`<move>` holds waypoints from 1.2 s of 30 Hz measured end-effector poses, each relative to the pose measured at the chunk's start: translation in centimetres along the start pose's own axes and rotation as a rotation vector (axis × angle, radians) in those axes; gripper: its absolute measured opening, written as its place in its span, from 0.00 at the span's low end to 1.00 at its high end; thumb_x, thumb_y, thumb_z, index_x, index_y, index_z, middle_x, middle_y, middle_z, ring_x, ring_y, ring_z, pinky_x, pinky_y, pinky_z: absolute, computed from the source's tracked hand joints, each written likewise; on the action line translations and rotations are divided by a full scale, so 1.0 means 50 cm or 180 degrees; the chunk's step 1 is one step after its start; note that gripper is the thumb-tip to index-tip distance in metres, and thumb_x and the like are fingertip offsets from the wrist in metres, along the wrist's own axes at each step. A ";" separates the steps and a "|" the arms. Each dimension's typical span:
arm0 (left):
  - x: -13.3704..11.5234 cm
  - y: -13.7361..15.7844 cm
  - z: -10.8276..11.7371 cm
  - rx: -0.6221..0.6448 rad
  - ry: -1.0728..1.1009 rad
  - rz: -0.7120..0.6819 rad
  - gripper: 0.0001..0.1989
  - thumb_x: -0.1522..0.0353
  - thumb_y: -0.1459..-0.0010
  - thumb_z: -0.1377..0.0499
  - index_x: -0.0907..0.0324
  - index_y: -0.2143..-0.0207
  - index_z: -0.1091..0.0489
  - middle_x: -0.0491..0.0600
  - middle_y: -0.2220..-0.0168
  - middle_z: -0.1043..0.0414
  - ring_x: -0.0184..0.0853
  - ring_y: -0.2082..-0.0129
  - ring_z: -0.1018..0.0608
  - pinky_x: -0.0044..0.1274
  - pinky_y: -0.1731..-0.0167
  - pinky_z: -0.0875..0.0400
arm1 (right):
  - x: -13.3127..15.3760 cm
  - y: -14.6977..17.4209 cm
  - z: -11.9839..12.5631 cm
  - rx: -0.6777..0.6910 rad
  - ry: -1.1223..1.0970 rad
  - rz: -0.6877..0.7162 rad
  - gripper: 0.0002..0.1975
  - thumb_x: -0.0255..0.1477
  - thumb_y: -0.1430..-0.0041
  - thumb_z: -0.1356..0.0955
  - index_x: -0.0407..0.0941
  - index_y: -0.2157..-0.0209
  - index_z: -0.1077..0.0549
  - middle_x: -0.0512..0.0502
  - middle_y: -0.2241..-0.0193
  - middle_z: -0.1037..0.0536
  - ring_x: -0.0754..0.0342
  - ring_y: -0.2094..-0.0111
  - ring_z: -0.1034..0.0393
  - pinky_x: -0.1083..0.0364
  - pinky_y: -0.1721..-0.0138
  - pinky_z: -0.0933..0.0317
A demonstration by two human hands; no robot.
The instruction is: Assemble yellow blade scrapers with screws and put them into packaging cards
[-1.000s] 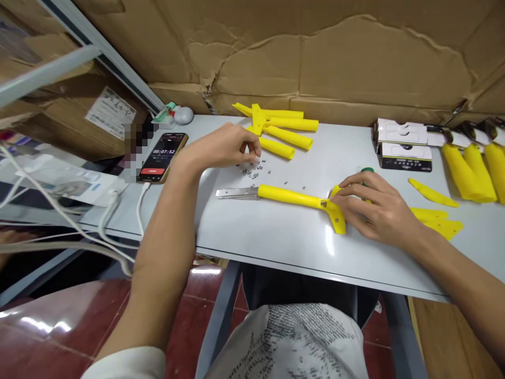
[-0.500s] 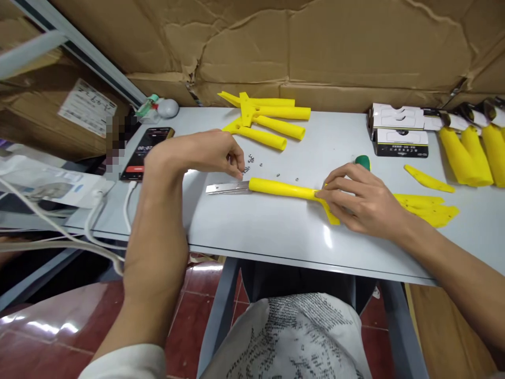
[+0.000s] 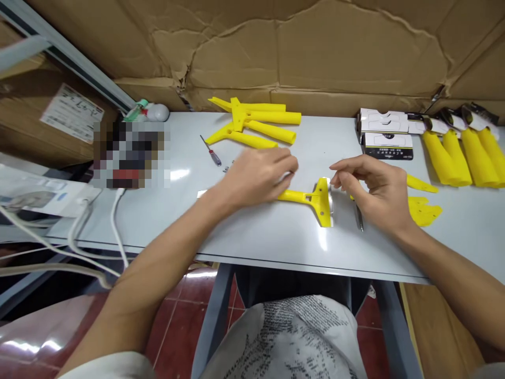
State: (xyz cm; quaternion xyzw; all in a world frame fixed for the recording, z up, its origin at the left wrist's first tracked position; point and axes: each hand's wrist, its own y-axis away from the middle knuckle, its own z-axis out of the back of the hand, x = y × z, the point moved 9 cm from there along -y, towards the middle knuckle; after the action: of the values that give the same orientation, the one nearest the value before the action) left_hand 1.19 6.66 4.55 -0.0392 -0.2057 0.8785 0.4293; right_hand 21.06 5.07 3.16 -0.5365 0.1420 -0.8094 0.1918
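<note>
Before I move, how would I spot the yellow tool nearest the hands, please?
On the pale table, the yellow tool points its T-shaped head toward the right hand. The left hand partly hides its handle. Unlike the yellow pieces clustered behind, it lies singly.

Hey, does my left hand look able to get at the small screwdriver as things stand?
Probably yes. The small screwdriver lies uncovered on the table, and only a few small metal pieces show near the way from the left hand. Whether blurred fingers already hold something, I can't tell.

Creased cardboard (image 3: pixel 335 47) behind a pale tabletop (image 3: pixel 252 237), red floor tiles (image 3: pixel 177 331) below, grey metal frame (image 3: pixel 79 59) at left.
</note>
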 end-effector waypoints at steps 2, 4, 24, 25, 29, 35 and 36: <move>-0.060 0.002 0.006 -0.0615 -0.0009 -0.0408 0.09 0.73 0.26 0.44 0.58 0.60 0.25 0.48 0.61 0.17 0.31 0.66 0.20 0.25 0.70 0.36 | -0.001 0.001 -0.014 0.0215 -0.0247 -0.0060 0.08 0.25 0.29 0.27 0.49 0.52 0.15 0.51 0.64 0.13 0.57 0.64 0.16 0.55 0.59 0.21; -0.091 0.009 0.012 -0.1027 0.0104 -0.0614 0.08 0.75 0.26 0.42 0.58 0.60 0.26 0.47 0.61 0.17 0.29 0.66 0.19 0.22 0.70 0.32 | 0.003 0.006 -0.031 0.0482 -0.0343 -0.0051 0.09 0.27 0.29 0.26 0.49 0.49 0.16 0.51 0.62 0.12 0.57 0.63 0.15 0.57 0.59 0.21; -0.130 0.018 0.036 -0.0967 0.0608 -0.1107 0.11 0.74 0.18 0.50 0.61 0.49 0.28 0.49 0.60 0.15 0.30 0.65 0.17 0.23 0.71 0.26 | -0.004 0.017 -0.072 0.0875 -0.0593 -0.0194 0.17 0.42 0.34 0.19 0.45 0.63 0.23 0.51 0.68 0.16 0.59 0.69 0.21 0.58 0.63 0.23; -0.132 0.018 0.038 -0.0949 0.0612 -0.1137 0.12 0.74 0.18 0.51 0.62 0.49 0.28 0.50 0.60 0.15 0.30 0.65 0.17 0.23 0.71 0.26 | -0.008 0.018 -0.071 0.0857 -0.0613 -0.0233 0.17 0.41 0.35 0.19 0.45 0.64 0.23 0.51 0.68 0.16 0.59 0.69 0.21 0.58 0.63 0.22; -0.129 0.024 0.054 -0.1188 0.0605 -0.1169 0.12 0.74 0.18 0.50 0.62 0.51 0.27 0.52 0.56 0.11 0.29 0.66 0.16 0.23 0.71 0.25 | -0.020 0.021 -0.066 0.0752 -0.0783 -0.0425 0.16 0.40 0.38 0.17 0.45 0.63 0.20 0.50 0.67 0.15 0.57 0.69 0.19 0.57 0.63 0.22; -0.116 0.034 0.055 -0.1367 0.0564 -0.1177 0.08 0.75 0.21 0.44 0.63 0.52 0.25 0.56 0.51 0.10 0.29 0.65 0.13 0.22 0.69 0.21 | -0.025 0.018 -0.054 0.0519 -0.0852 -0.0566 0.14 0.41 0.39 0.17 0.46 0.62 0.16 0.49 0.70 0.14 0.56 0.72 0.19 0.55 0.68 0.23; -0.115 0.034 0.055 -0.1390 0.0566 -0.1169 0.07 0.75 0.21 0.43 0.62 0.52 0.25 0.55 0.51 0.10 0.29 0.66 0.12 0.22 0.70 0.22 | -0.025 0.018 -0.052 0.0485 -0.0799 -0.0559 0.14 0.41 0.39 0.17 0.46 0.63 0.16 0.49 0.71 0.14 0.55 0.72 0.19 0.55 0.69 0.24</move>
State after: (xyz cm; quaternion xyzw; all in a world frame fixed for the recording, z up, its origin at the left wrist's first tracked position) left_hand 2.87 0.40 5.74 -0.1695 -0.3551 0.7143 0.5788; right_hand 19.24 4.91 0.77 -0.6277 0.0077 -0.7581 0.1767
